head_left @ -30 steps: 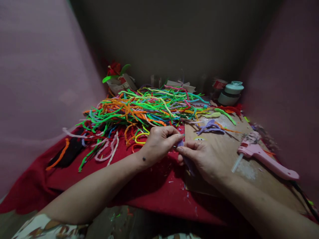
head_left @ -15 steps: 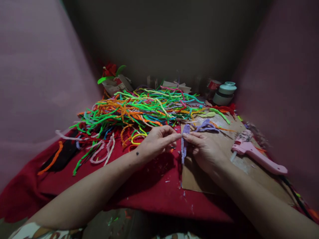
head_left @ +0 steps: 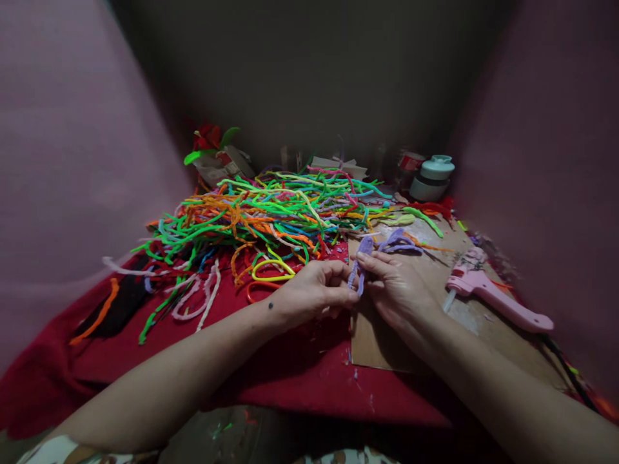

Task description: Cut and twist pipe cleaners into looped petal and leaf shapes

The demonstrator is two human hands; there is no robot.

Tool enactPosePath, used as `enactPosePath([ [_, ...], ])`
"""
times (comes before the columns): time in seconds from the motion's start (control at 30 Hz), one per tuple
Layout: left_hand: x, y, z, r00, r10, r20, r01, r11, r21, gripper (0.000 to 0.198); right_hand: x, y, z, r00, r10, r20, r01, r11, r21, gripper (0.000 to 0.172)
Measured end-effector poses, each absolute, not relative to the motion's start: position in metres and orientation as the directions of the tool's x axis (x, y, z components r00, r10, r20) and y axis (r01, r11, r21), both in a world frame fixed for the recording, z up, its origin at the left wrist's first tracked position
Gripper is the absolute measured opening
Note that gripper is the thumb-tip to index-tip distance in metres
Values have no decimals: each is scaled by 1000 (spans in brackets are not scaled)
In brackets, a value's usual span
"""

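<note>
My left hand (head_left: pixel 314 293) and my right hand (head_left: pixel 394 287) meet at the middle of the table, both pinched on a folded purple pipe cleaner (head_left: pixel 362 258) that stands up between the fingertips. Its looped top points away from me. Just behind the hands spreads a big heap of coloured pipe cleaners (head_left: pixel 271 216), green, orange, blue, yellow and pink. Another bent purple piece (head_left: pixel 399 240) lies on the cardboard sheet (head_left: pixel 425 322) beyond my right hand.
A red cloth (head_left: pixel 290 367) covers the table. A pink glue gun (head_left: pixel 488 293) lies on the cardboard at the right. A white jar (head_left: pixel 432 177), a red flower (head_left: pixel 207 138) and small boxes stand at the back. Pink walls close in both sides.
The purple pipe cleaner, which hung down from my fingers, now points up. Both hands have shifted slightly and pinch it lower down.
</note>
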State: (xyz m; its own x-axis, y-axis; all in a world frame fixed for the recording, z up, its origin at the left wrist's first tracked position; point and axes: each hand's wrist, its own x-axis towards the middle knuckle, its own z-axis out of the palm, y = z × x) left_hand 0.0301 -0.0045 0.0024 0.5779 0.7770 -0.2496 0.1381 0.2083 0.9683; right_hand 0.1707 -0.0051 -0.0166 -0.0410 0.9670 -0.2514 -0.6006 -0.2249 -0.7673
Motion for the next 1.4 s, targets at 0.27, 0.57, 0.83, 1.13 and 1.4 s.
enactPosePath([
  [0.27,36,-4,-9,581,754,-308,-9,384,923,29,169,-5,-18,-43,983,-177,-575,-169,-800,19],
  [0.57,37,-6,-8,526,833,-169,173,90,981,20,168,-6,-16,-23,972,-232,-588,-201,-784,18],
  [0.83,32,-7,-1,507,856,-106,143,38,989,27,176,-2,-17,-27,972,-234,-593,-204,-779,13],
  [1.13,21,-9,11,568,820,68,223,-233,947,15,178,-1,-17,-25,973,-229,-587,-200,-785,15],
  [1.4,16,-4,4,539,613,578,303,-781,546,15,177,-2,-17,-51,972,-232,-546,-221,-808,11],
])
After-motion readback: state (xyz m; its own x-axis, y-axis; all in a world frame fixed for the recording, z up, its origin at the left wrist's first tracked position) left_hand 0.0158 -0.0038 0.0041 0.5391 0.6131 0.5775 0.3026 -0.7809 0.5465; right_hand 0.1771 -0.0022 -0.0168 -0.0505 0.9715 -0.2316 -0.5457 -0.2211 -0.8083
